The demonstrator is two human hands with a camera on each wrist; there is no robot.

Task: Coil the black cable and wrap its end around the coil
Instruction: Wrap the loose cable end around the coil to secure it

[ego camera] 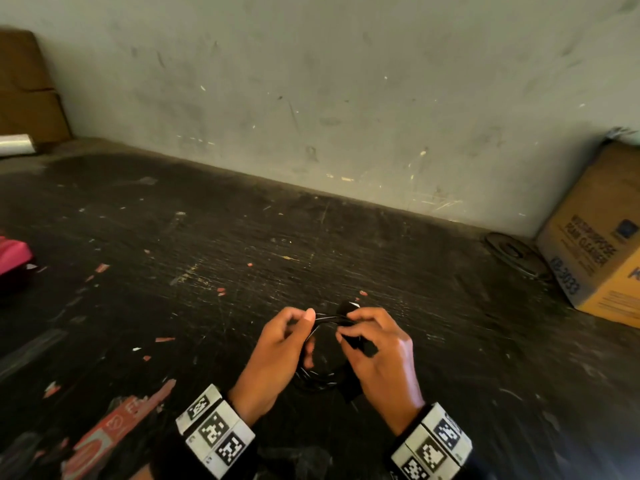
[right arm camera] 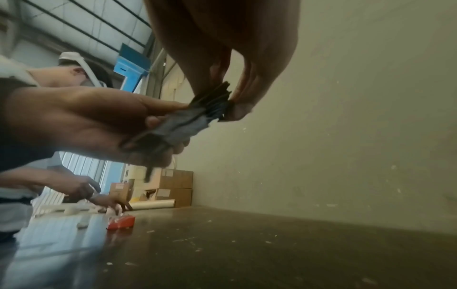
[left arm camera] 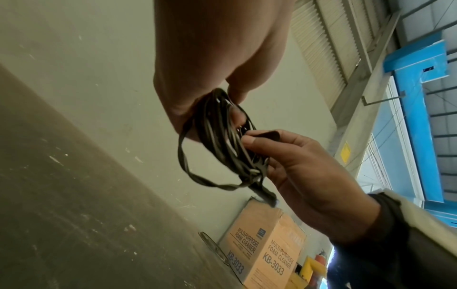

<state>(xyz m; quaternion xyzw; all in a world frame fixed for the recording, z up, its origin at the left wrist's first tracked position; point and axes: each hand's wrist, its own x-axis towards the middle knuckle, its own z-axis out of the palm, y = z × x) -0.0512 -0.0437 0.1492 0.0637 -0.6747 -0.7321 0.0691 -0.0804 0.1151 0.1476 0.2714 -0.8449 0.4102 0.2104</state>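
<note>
Both of mine meet low in the frame's centre above the scratched dark desk [ego camera: 242,237]: my left hand [ego camera: 277,355] pinches the looped black cable [ego camera: 320,377], my right hand [ego camera: 379,355] pinches its top strands, with a cardboard box [ego camera: 595,247] far right.

cable [ego camera: 327,319] black | table [ego camera: 242,237] dark, scratched | box [ego camera: 602,244] orange-tan, dark print

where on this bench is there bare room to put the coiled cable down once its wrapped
Widest bare patch: dark benchtop between both hands and the wall. Also open: right of the right hand, short of the yellow carton. Crowded: the near-left red scraps, beside the left hand holding the black cable.
</note>
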